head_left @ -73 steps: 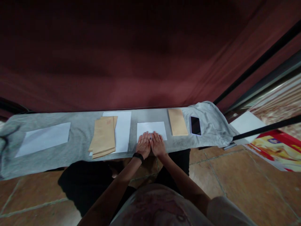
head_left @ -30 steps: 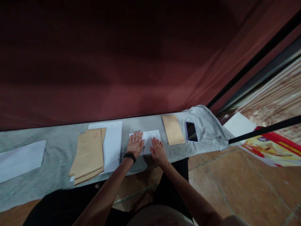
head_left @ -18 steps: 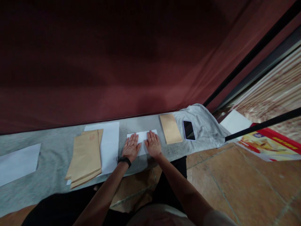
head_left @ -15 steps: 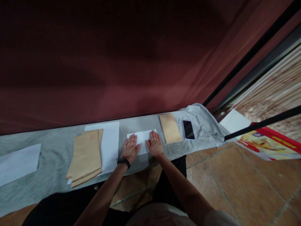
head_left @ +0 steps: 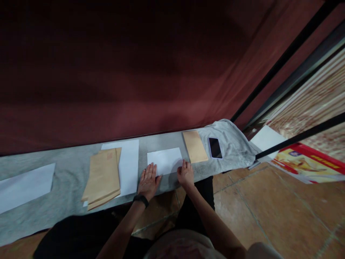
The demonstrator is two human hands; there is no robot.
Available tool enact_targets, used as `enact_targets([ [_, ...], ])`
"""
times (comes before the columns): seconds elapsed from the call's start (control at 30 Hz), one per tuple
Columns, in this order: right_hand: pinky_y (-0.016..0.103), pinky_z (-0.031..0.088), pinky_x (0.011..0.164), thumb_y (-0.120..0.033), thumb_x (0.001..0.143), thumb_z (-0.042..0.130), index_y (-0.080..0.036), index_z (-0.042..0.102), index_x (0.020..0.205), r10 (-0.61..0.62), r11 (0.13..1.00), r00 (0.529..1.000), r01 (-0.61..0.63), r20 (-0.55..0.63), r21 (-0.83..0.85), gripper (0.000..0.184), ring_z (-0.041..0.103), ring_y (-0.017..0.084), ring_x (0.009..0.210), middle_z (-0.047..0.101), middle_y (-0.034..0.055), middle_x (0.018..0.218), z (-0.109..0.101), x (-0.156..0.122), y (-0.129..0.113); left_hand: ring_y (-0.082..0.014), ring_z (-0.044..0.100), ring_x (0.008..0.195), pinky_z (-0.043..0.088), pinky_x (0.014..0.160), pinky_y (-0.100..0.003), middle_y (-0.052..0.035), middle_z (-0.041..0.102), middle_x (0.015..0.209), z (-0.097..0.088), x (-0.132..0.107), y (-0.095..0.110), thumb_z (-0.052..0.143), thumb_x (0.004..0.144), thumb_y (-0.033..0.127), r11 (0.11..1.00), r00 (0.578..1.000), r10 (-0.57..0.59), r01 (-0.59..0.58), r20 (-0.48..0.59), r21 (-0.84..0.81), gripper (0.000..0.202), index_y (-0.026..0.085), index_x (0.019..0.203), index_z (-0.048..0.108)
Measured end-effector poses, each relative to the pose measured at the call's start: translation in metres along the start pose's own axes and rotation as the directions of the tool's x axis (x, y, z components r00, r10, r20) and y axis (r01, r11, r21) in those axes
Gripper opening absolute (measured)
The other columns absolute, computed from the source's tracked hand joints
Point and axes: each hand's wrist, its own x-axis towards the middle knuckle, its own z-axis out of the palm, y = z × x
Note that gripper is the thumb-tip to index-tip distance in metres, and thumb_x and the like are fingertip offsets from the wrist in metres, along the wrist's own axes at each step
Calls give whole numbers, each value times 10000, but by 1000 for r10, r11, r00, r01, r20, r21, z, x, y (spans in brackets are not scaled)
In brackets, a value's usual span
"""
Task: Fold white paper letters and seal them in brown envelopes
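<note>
A small white sheet of paper (head_left: 165, 161) lies on the grey cloth between my hands; whether it is folded is hard to tell. My left hand (head_left: 148, 181) rests flat with fingers stretched out, its fingertips on the sheet's lower left edge. At the lower right corner, my right hand (head_left: 185, 175) has its fingers curled in and closed on the paper's edge. Just right of the sheet is a brown envelope (head_left: 195, 146). To the left, several brown envelopes (head_left: 104, 176) overlap a stack of white paper (head_left: 129, 167).
A phone (head_left: 215, 148) lies near the right end of the cloth-covered bench (head_left: 231, 144). Another white sheet (head_left: 29, 185) is at far left. A dark red curtain-like wall (head_left: 134, 90) rises behind. On the right stand a black pole (head_left: 304, 133) and a red-and-yellow printed box (head_left: 309, 163).
Both hands have slid down toward me, uncovering more of the white sheet. My right hand has gone from flat to curled fingers at the paper's right edge. My left hand stays flat.
</note>
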Motion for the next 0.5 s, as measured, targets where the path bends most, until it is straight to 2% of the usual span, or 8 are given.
enact_targets([
  [0.1, 448, 470, 934, -170, 898, 477, -32, 567, 1331, 56, 997, 998, -56, 4, 51, 464, 584, 330, 1074, 646, 220, 1121, -8, 14, -2, -284, 326, 1511, 244, 1241, -502, -168, 398, 1597, 0, 0, 0, 351, 997, 461, 1000, 1000, -3, 3, -17, 2, 652, 110, 1545, 386],
  [0.2, 430, 473, 917, -146, 852, 498, -67, 649, 1142, 153, 967, 986, -164, 69, 197, 336, 609, 319, 1036, 669, 211, 1058, -17, 25, -2, -283, 333, 1508, 253, 1238, -505, -170, 409, 1591, 0, 1, -2, 346, 999, 446, 1000, 999, 7, -7, -34, -7, 636, 112, 1537, 399],
  [0.27, 379, 488, 843, -142, 828, 509, -118, 675, 981, 192, 932, 974, -218, 118, 290, 227, 642, 284, 925, 693, 157, 935, -23, 29, 0, -291, 332, 1508, 255, 1236, -514, -177, 411, 1588, 0, 0, -2, 352, 996, 439, 1000, 999, 4, -5, -35, -21, 629, 108, 1528, 413],
  [0.33, 312, 479, 709, -172, 835, 509, -169, 663, 823, 180, 910, 972, -224, 154, 348, 155, 638, 227, 746, 673, 69, 752, -30, 32, 0, -311, 316, 1513, 242, 1237, -538, -197, 403, 1587, -2, -1, 1, 380, 986, 443, 999, 1000, -5, 4, -28, -41, 642, 88, 1520, 416],
  [0.4, 266, 436, 599, -232, 871, 499, -196, 636, 739, 144, 894, 974, -203, 173, 399, 193, 591, 178, 610, 617, 2, 625, -39, 32, -4, -328, 294, 1520, 222, 1238, -565, -212, 380, 1597, -6, -2, 11, 431, 966, 449, 997, 1000, -10, 8, -28, -74, 682, 78, 1536, 376],
  [0.5, 239, 415, 569, -314, 920, 499, -199, 660, 807, 78, 867, 983, -149, 167, 475, 228, 572, 146, 585, 621, -25, 633, -60, 32, -23, -314, 285, 1525, 222, 1241, -561, -204, 334, 1624, -17, 3, 40, 511, 935, 425, 981, 998, -15, 1, -68, -194, 768, 110, 1585, 253],
])
